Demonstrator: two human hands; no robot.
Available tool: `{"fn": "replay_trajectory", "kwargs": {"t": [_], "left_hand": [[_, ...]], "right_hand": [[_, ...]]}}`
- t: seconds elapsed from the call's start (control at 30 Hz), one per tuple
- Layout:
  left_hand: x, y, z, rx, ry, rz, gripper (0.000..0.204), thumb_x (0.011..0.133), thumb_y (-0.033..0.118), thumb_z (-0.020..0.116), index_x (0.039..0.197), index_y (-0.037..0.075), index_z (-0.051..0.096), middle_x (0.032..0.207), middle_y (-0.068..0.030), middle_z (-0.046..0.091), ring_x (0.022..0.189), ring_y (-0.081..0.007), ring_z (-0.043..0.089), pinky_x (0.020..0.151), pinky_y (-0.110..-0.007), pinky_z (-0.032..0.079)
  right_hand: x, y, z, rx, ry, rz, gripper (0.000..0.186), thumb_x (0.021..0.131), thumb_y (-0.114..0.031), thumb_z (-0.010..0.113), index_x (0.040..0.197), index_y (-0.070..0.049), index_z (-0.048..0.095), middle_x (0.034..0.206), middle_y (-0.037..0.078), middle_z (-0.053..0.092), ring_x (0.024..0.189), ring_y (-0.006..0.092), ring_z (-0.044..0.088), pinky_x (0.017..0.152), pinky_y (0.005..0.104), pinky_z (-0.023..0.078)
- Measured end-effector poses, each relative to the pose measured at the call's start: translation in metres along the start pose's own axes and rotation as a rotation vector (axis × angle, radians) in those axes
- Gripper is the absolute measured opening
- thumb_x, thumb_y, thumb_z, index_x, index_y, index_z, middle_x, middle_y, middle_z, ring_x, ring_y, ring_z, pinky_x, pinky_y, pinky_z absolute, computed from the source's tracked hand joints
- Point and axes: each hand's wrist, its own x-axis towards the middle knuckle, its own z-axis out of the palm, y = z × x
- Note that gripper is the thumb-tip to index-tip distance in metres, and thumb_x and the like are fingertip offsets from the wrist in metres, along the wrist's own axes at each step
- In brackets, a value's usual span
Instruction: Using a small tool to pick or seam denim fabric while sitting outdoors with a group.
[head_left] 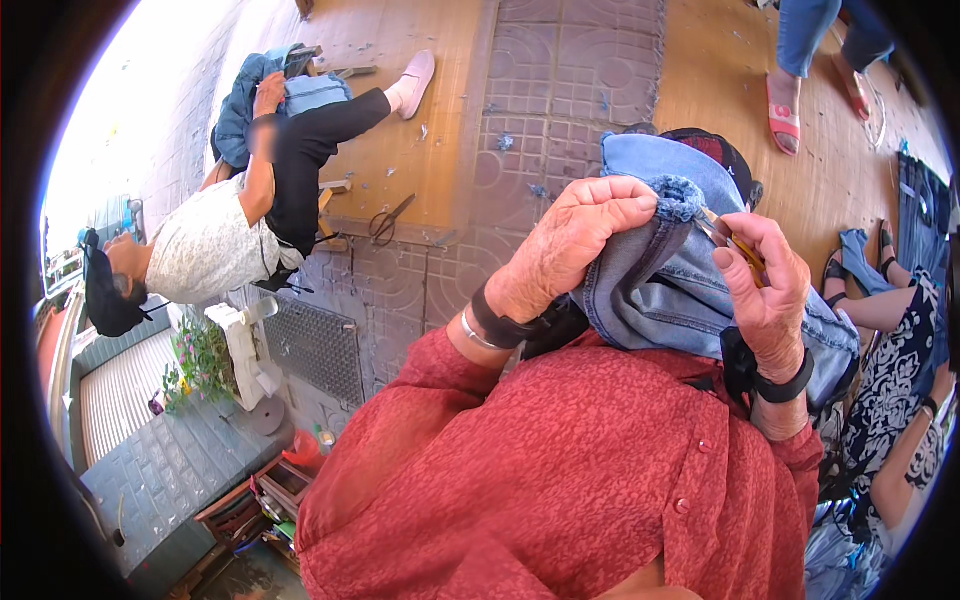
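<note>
Light blue denim jeans (672, 290) lie bunched across my lap. My left hand (580, 238) is closed on a rolled, frayed denim edge (678, 198), pinching it between thumb and fingers. Close to that edge, at its right, my right hand (775, 285) grips small thread snips (714, 228) with a yellow handle. The blades point up and left toward the frayed edge; whether they touch it I cannot tell. Dark bands circle both wrists, and a silver bracelet is on the left one.
At the left, a seated person (205, 245) handles other denim (235, 115). Scissors (390, 220) lie on the floor by a brown mat (410, 150) strewn with blue scraps. People's legs (800, 45) and a patterned garment (890, 380) are at the right. A dark cap (710, 150) sits beyond the jeans.
</note>
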Motion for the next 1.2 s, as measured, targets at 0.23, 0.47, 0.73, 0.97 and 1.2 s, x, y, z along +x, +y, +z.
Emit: {"fn": "replay_trajectory", "kwargs": {"t": [0.23,0.47,0.73,0.97,1.2], "left_hand": [[-0.001,-0.007,-0.004,0.015,0.016,0.003,0.017,0.085,0.014,0.051,0.094,0.002,0.06,0.087,0.0,0.06,0.079,-0.0065,0.055,0.071,-0.02,0.044],[0.0,-0.007,0.005,0.234,0.09,0.165,0.016,0.074,0.003,0.065,0.09,0.0,0.062,0.082,-0.0003,0.062,0.076,-0.0068,0.055,0.07,-0.02,0.044],[0.001,-0.019,0.011,0.678,0.217,0.57,0.019,0.07,0.002,0.066,0.089,0.004,0.063,0.077,-0.0047,0.063,0.072,-0.0085,0.058,0.065,-0.022,0.045],[0.004,-0.025,0.009,0.998,0.26,0.844,0.022,0.065,0.002,0.068,0.086,0.007,0.063,0.072,-0.0082,0.061,0.065,-0.0221,0.058,0.059,-0.03,0.046],[0.005,-0.028,0.008,1.068,0.257,0.917,0.025,0.062,0.001,0.068,0.085,0.007,0.063,0.068,-0.0069,0.059,0.061,-0.0224,0.056,0.056,-0.031,0.044]], "right_hand": [[-0.002,0.006,0.0,0.011,0.012,-0.031,0.023,0.077,-0.008,0.065,0.096,-0.001,0.055,0.077,0.007,0.061,0.062,0.0117,0.057,0.059,0.0221,0.044],[0.001,0.003,-0.001,-0.042,0.012,-0.02,0.023,0.076,-0.009,0.066,0.095,-0.001,0.055,0.077,0.008,0.06,0.064,0.015,0.059,0.059,0.0231,0.045],[0.003,0.001,0.001,-0.076,-0.007,-0.008,0.022,0.075,-0.01,0.067,0.094,-0.002,0.057,0.079,0.011,0.061,0.068,0.0228,0.062,0.06,0.0281,0.047],[0.005,-0.001,0.001,-0.161,-0.025,-0.03,0.021,0.075,-0.013,0.066,0.092,-0.004,0.057,0.079,0.012,0.061,0.068,0.028,0.06,0.059,0.0322,0.046],[0.007,-0.003,0.002,-0.192,-0.035,-0.045,0.019,0.075,-0.014,0.066,0.089,-0.005,0.057,0.078,0.011,0.061,0.068,0.0297,0.059,0.058,0.0332,0.045]]}}
